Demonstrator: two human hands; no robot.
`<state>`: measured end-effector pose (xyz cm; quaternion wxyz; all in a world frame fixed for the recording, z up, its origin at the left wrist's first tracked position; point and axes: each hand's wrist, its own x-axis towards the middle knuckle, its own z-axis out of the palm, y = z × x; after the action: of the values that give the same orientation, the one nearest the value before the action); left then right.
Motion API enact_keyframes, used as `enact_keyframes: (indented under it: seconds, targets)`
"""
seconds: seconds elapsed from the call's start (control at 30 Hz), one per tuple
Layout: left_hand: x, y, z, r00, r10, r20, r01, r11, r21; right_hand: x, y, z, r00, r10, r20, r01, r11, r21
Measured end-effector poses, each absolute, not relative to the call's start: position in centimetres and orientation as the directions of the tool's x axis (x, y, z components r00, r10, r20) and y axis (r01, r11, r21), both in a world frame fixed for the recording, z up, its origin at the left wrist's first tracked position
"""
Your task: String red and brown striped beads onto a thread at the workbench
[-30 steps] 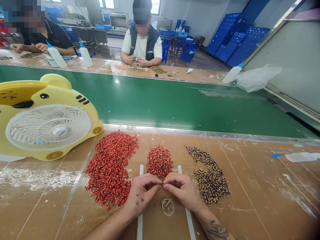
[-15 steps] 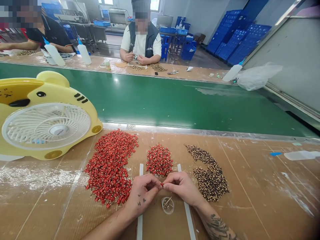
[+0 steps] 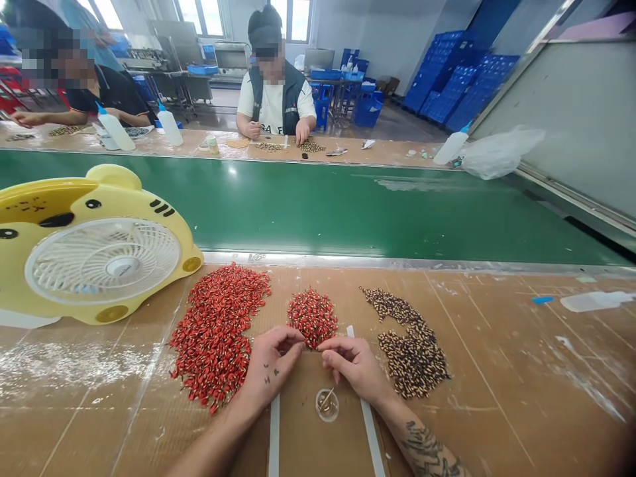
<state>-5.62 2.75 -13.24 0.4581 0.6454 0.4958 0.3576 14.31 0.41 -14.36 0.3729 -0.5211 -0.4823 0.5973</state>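
Where the two hands meet at the near edge of the small red pile [image 3: 312, 317], the left hand [image 3: 271, 371] rests with fingers curled and tips at the pile's near-left rim, and the right hand [image 3: 354, 366] has thumb and forefinger drawn together beside it; whether either pinches a piece cannot be told, since the fingertips hide what lies under them. The red pieces look tiny, light and hard, each with a pale stub, so they would likely scatter at a nudge and are best pinched singly between fingertips, by the red body rather than the thin stub. A small clear dish [image 3: 327, 405] with a thin stick in it sits on the table [image 3: 497, 411] between the wrists, flanked by two white strips [image 3: 273, 434]. A larger red heap [image 3: 218, 328] lies just left of the left hand, and a dark speckled heap [image 3: 410, 348] just right of the right hand, both close enough to be brushed. A yellow fan [image 3: 94, 245] stands at far left. Beyond the green belt [image 3: 348, 205], other people work at their own piles.
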Motion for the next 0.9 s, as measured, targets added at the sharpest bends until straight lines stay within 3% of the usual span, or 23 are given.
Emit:
enact_keyframes:
  seconds: [0.2, 0.4, 0.47, 0.63, 0.73, 0.9]
  targets:
    - [-4.7, 5.3, -12.4, 0.272, 0.954, 0.124, 0.488, -0.248, 0.837, 14.6, 0.2, -14.7, -0.235, 0.945, -0.229, 0.065, -0.220, -0.973]
    - [-5.8, 6.3, -10.9, 0.346, 0.903, 0.255, 0.678, -0.428, 0.597, 15.3, 0.1, -14.3, -0.296, 0.941, -0.162, 0.119, -0.132, -0.984]
    - [-7.8, 5.7, -9.8, 0.369, 0.908, 0.197, 0.764, -0.417, 0.493, 15.8, 0.1, -13.6, -0.383, 0.917, -0.109, 0.199, -0.033, -0.979]
    - [-12.0, 3.8, -7.8, 0.419, 0.894, -0.159, 0.902, -0.390, 0.183, 16.9, 0.3, -12.2, -0.552, 0.834, -0.018, 0.295, 0.174, -0.940]
    - [-12.4, 3.2, -7.9, 0.423, 0.872, -0.248, 0.904, -0.389, 0.176, 17.2, 0.4, -12.2, -0.589, 0.808, -0.021, 0.293, 0.190, -0.937]
    - [-11.7, 3.4, -8.7, 0.411, 0.879, -0.241, 0.905, -0.364, 0.219, 17.3, 0.4, -12.5, -0.587, 0.809, -0.020, 0.328, 0.215, -0.920]
